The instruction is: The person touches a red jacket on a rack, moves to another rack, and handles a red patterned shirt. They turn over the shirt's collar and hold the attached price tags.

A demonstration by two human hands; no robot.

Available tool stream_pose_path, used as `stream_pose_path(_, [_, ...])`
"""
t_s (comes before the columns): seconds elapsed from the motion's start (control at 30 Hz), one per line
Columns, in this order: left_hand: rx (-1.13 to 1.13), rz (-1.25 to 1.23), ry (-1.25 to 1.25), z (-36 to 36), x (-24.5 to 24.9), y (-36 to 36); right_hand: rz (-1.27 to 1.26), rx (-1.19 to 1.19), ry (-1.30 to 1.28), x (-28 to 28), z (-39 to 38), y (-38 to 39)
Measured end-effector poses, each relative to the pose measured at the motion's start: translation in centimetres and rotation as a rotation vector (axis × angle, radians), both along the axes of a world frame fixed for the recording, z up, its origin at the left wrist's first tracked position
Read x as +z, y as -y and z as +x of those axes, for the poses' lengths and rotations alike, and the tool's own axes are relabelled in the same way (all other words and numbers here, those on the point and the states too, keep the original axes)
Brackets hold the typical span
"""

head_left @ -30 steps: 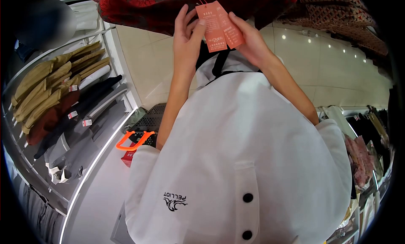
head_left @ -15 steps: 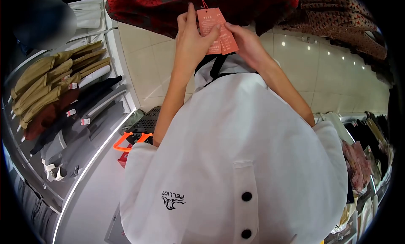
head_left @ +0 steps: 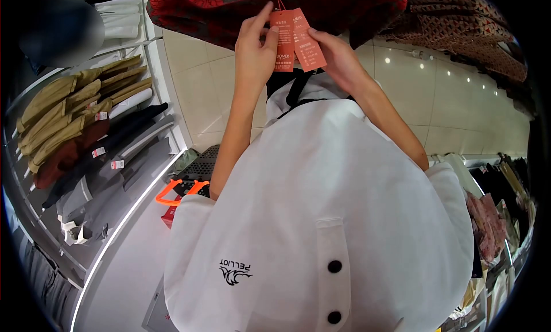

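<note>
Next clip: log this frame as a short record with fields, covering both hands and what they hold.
setting: clothing shop, tiled floor
left hand: pinches the hang tags from the left
right hand: fingers on the tags' right edge
hang tags: two, orange, printed, strung from a red garment
nearby: rack of clothes at left; basket with orange handles below

Two coral hang tags (head_left: 307, 42), fanned apart, strung

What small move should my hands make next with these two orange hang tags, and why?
The left hand pinches one orange hang tag, the right hand holds the second tag, and the two overlap near their string under the red patterned garment, so some print looks covered. Probably fan them a little wider with the left thumb.
</note>
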State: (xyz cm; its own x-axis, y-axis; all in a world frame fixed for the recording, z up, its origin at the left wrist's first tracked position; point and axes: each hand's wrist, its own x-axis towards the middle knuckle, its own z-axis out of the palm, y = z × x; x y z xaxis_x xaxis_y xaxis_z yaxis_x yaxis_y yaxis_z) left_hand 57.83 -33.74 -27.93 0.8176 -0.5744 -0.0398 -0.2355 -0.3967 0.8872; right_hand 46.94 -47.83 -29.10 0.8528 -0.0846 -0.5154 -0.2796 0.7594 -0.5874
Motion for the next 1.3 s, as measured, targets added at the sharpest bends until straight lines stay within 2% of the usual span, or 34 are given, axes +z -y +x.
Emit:
stream_pose_path(0.17, [0.037, -0.051, 0.009, -0.6, 0.6, 0.9, 0.002, 0.016, 0.030, -0.4, 0.1, 0.0])
stream_pose_path(0.33, [0.016, 0.007, 0.004, -1.1, 0.7, 1.5, -0.040, 0.042, 0.013, -0.2, 0.1, 0.1])
stream_pose_path(0.47, [0.039, -0.027, -0.107, -0.4, -0.9, 0.8, -0.031, 0.072, 0.052, -0.4, 0.3, 0.3])
stream_pose_path(0.63, [0.092, -0.003, -0.243, -0.4, 0.8, 1.5, -0.063, 0.072, 0.058, -0.2, 0.3, 0.5])
stream_pose_path(0.73, [0.023, 0.009, -0.068, -0.3, -0.2, 1.7, -0.068, 0.067, 0.053, -0.3, 0.4, 0.4])
stream_pose_path(0.83, [0.032, -0.044, -0.136, -0.4, 0.4, 1.6, -0.069, 0.071, 0.069, -0.8, 0.6, 0.3])
stream_pose_path(0.93, [0.123, -0.249, -0.547, 0.1, 0.6, 1.3, -0.058, 0.074, 0.073, -0.8, 0.5, 0.3])
stream_pose_path(1.17, [0.125, -0.359, -0.793, 0.2, 1.5, 1.1, -0.009, 0.124, 0.132, -0.4, 0.6, 0.5])
stream_pose_path(1.23, [0.009, -0.298, -0.760, 0.6, 0.8, 0.6, -0.108, 0.120, 0.081, -1.1, 0.5, -0.2])
stream_pose_path(1.3, [0.068, -0.196, -0.652, 0.2, 1.0, 0.5, -0.428, 0.191, 0.134, -2.4, 0.4, 0.2])
